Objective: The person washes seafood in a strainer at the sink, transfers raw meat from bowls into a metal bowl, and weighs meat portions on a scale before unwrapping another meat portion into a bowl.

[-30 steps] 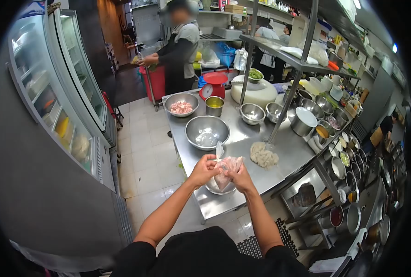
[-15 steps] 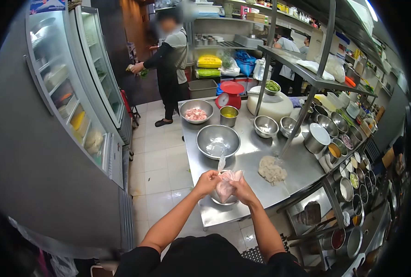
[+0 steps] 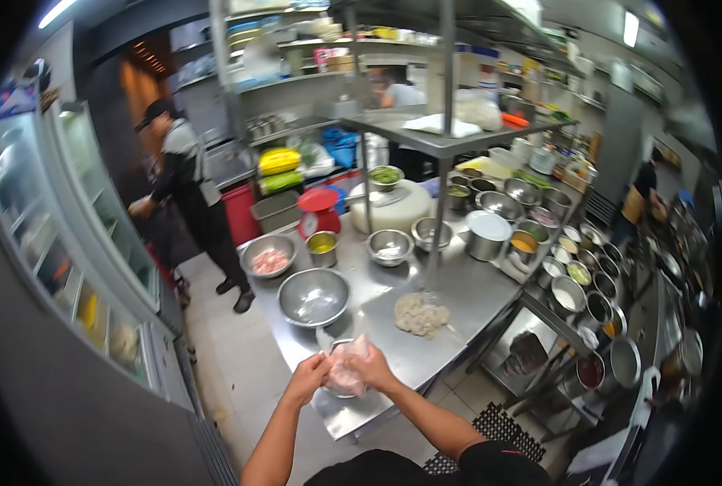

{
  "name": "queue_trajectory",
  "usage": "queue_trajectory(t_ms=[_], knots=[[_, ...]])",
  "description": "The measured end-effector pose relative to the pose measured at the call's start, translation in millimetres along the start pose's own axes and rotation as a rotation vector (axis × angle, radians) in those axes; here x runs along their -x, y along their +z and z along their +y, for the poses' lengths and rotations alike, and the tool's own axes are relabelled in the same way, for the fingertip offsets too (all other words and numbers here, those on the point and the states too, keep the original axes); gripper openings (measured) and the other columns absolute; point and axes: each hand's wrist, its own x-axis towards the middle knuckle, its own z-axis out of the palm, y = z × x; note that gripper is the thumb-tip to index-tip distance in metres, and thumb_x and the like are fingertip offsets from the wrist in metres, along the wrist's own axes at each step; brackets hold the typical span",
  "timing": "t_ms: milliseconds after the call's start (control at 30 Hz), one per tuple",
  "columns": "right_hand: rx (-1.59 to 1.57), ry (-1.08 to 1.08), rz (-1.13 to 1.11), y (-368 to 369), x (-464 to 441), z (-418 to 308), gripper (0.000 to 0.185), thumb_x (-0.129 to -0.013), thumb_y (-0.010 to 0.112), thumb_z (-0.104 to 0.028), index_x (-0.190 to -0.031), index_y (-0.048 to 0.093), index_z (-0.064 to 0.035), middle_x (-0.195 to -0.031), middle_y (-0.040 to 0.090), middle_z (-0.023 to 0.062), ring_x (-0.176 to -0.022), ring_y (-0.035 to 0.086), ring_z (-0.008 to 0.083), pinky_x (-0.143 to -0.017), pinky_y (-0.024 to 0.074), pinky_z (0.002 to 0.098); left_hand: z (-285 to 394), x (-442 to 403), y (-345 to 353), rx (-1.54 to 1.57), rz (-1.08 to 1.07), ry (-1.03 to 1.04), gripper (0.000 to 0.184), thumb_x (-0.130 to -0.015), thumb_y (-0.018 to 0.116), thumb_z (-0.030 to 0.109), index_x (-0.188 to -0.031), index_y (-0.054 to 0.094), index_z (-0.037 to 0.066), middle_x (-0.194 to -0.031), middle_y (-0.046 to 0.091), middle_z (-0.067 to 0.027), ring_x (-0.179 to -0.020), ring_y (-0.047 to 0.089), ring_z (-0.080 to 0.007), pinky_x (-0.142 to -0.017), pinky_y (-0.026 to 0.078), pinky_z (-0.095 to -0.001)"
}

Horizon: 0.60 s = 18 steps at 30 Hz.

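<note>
In front of me both hands grip a clear plastic bag [image 3: 347,366] of pale pink meat. The fingers of my left hand [image 3: 308,379] pinch the bag on its left side, close to its twisted end. My right hand [image 3: 372,369] is closed around the right side. Under the bag is a small steel bowl [image 3: 338,393], mostly covered by the bag and my hands. Just beyond stands a larger steel bowl [image 3: 314,298] with nothing distinct in it. To the right, a pale, greyish heap of food pieces [image 3: 420,316] lies directly on the steel table [image 3: 369,296].
Farther back are a bowl of pink meat pieces [image 3: 269,257], a pot of yellow liquid [image 3: 322,249] and a red scale [image 3: 318,212]. A shelf post [image 3: 438,219] rises from the table. Left, a co-worker [image 3: 187,178] stands by glass-door fridges [image 3: 106,194]. Many pots [image 3: 569,296] line the right.
My view has swung right and up, so the table appears farther left. The co-worker has turned and leans toward the fridge side. Both hands stay on the bag.
</note>
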Motion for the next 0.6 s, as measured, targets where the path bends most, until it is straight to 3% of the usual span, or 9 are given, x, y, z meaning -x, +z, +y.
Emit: queue_trajectory(t_ms=[67,167,267,333,367,433,600], knots=[[0.019,0.002,0.034,-2,3,1,0.030,-0.080,0.059,-0.007,-0.108,0.053,0.0009,-0.097,0.062,0.0071,-0.090,0.060,0.0135,-0.078,0.0500,0.0279,-5,-3,-6,-0.079,-0.044,0.022,0.019,-0.088,0.060,0.022,-0.087,0.059,0.003,-0.072,0.054,0.0025,-0.062,0.049,-0.0059,-0.055,0.040,-0.0204],[-0.025,-0.023,-0.104,-13,-3,35,0.036,-0.080,0.063,-0.010,-0.114,0.051,-0.0013,-0.103,0.061,0.0056,-0.095,0.057,0.0123,-0.083,0.0478,0.0286,-6,-6,-8,-0.213,-0.015,0.125,0.019,-0.088,0.061,0.021,-0.083,0.059,0.003,-0.070,0.053,0.0032,-0.061,0.047,-0.0064,-0.055,0.038,-0.0209],[0.062,0.006,-0.181,-25,1,46,0.046,-0.081,0.065,-0.014,-0.122,0.047,-0.0025,-0.114,0.057,0.0063,-0.104,0.054,0.0124,-0.088,0.0459,0.0287,-22,-18,-17,-0.455,0.037,0.256,0.019,-0.087,0.060,0.019,-0.084,0.058,0.001,-0.069,0.055,-0.0004,-0.061,0.048,-0.0094,-0.057,0.040,-0.0243],[0.221,-0.114,-0.392,-35,7,30,0.052,-0.085,0.064,-0.019,-0.130,0.042,-0.0049,-0.122,0.052,0.0066,-0.110,0.052,0.0136,-0.087,0.0477,0.0301,-22,-18,-11,-0.593,0.157,0.348,0.020,-0.087,0.057,0.018,-0.083,0.056,-0.002,-0.068,0.055,-0.0051,-0.061,0.049,-0.0127,-0.058,0.042,-0.0282],[0.218,-0.118,-0.381,-35,7,21,0.052,-0.085,0.064,-0.019,-0.130,0.042,-0.0049,-0.122,0.052,0.0066,-0.110,0.052,0.0136,-0.087,0.0477,0.0301,-17,-17,-7,-0.598,0.146,0.350,0.020,-0.087,0.057,0.018,-0.083,0.056,-0.002,-0.068,0.055,-0.0051,-0.061,0.049,-0.0127,-0.058,0.042,-0.0282],[-0.133,0.300,-0.278,-38,11,4,0.049,-0.089,0.060,-0.025,-0.130,0.043,-0.0068,-0.124,0.051,0.0057,-0.111,0.051,0.0148,-0.085,0.0498,0.0314,5,-1,11,-0.667,0.220,0.418,0.023,-0.088,0.055,0.020,-0.083,0.055,-0.003,-0.068,0.056,-0.0079,-0.061,0.050,-0.0140,-0.059,0.043,-0.0298],[-0.041,0.285,-0.232,-33,3,-7,0.041,-0.087,0.062,-0.023,-0.121,0.051,-0.0036,-0.103,0.060,0.0049,-0.093,0.059,0.0126,-0.078,0.0509,0.0282,-6,-8,23,-0.326,0.126,0.197,0.026,-0.093,0.049,0.022,-0.083,0.053,-0.002,-0.067,0.050,-0.0051,-0.065,0.047,-0.0135,-0.059,0.041,-0.0318]])
